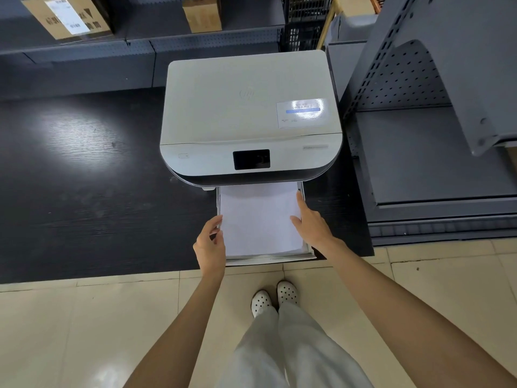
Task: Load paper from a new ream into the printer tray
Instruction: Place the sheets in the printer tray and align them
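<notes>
A white printer [249,107] stands on a black table, its paper tray [272,259] pulled out toward me. A stack of white paper [258,219] lies flat in the tray, its far end under the printer body. My left hand [210,243] touches the stack's left edge with the fingers curled beside it. My right hand [312,222] rests along the stack's right edge, fingers stretched forward and slightly apart. Neither hand lifts the paper. No ream wrapper is in view.
The black table [84,177] stretches left of the printer. A grey metal shelf unit [433,152] stands close on the right. Cardboard boxes [67,18] sit on shelves behind. My feet in white shoes [274,298] stand on a beige tiled floor.
</notes>
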The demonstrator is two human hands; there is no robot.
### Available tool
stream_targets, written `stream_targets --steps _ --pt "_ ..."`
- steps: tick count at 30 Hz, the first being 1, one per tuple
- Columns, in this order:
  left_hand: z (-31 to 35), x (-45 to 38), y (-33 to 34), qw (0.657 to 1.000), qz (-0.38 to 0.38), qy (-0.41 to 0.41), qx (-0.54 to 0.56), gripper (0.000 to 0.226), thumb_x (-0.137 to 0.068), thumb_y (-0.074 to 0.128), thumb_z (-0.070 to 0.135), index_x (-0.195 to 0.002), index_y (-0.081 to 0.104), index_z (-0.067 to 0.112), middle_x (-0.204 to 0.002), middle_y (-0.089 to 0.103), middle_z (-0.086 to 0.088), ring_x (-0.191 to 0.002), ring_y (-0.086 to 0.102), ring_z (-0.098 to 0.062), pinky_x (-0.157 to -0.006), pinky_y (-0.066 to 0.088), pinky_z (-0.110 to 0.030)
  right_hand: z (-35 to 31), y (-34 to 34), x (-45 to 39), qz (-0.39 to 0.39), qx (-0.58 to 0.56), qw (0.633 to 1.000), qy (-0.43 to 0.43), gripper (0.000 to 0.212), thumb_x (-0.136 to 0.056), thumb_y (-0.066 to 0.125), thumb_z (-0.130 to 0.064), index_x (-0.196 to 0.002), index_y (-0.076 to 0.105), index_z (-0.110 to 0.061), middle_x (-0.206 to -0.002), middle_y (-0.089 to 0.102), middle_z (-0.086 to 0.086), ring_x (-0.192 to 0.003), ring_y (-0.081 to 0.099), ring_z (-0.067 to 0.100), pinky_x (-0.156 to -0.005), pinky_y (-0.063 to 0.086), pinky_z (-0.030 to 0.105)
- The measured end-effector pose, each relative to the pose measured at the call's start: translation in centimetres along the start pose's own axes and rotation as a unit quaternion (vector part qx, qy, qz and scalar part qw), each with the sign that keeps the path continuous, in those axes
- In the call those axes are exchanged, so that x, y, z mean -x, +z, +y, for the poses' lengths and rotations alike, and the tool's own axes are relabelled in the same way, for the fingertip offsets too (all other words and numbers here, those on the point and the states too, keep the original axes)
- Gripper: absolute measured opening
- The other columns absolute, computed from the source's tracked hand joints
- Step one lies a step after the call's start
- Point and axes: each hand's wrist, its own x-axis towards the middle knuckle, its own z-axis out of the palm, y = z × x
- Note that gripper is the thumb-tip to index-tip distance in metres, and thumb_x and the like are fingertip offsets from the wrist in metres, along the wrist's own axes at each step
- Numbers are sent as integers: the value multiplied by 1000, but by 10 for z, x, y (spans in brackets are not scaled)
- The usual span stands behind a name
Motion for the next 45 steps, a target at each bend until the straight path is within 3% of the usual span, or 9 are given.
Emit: stream_targets --steps 10,18,20,28,33,38,41,43,45 --pt "0 -3 -1 1000 -4 7 1 39 -94 53 -7 -121 67 18 -110 68 9 -96 63 -9 -68 45 -3 -1 -5 -2 -49 -95 994 9 76 -104 45 -23 -158 -7 -29 -114 62 19 -105 61 34 -97 46 44" --pt "-3 -5 -2 1000 -3 -5 20 40 -93 53 -7 -119 67 20 -108 70 9 -95 65 -6 -72 47 -6 7 -2 -5 -60 -176 982 -12 76 -103 48 -22 -158 -3 -32 -83 42 -12 -87 51 14 -87 41 26" --pt "-5 -6 -2 1000 -5 -10 24 40 -93 53 -7 -119 68 19 -108 71 9 -95 65 -5 -74 48 -8 10 1 -5 -54 -210 976 -10 76 -102 49 -20 -158 0 -33 -80 53 2 -77 57 20 -75 48 24" --pt "-9 -8 -1 999 -5 -20 42 35 -93 55 -5 -118 67 15 -109 72 6 -96 66 -4 -81 51 -11 14 4 -9 -50 -228 972 -3 77 -101 52 -17 -158 4 -34 -109 62 28 -87 60 36 -75 48 31" --pt "-12 -9 -2 999 -8 -17 42 34 -93 56 -5 -118 68 15 -109 72 6 -95 66 -3 -86 54 -19 14 1 -5 -64 -261 963 -29 79 -100 52 -10 -156 6 -41 -155 41 4 -125 56 31 -111 42 48" --pt "-13 -10 -1 999 -11 -18 39 33 -93 57 -4 -120 67 13 -111 71 3 -97 66 -6 -89 54 -23 11 0 -3 -72 -257 963 -28 80 -100 51 -10 -156 5 -43 -161 32 1 -138 45 28 -116 35 52" --pt "-12 -10 -2 999 -11 -21 41 33 -94 56 -4 -120 66 13 -112 71 3 -99 66 -8 -90 55 -25 13 1 -7 -66 -224 972 -23 78 -100 50 -9 -157 6 -39 -130 57 -9 -110 60 16 -107 43 39" --pt "-12 -9 -2 999 -11 -22 41 34 -93 56 -5 -120 67 14 -112 71 3 -98 66 -7 -90 54 -25 15 2 -9 -61 -205 977 -18 78 -100 50 -10 -157 6 -40 -88 40 -25 -76 47 2 -89 40 26" --pt "-11 -9 -2 999 -11 -21 41 34 -93 56 -5 -120 67 14 -112 71 3 -99 66 -7 -90 54 -24 17 3 -10 -58 -198 978 -18 78 -100 49 -10 -157 5 -40 -81 27 -25 -71 37 -2 -88 34 24"
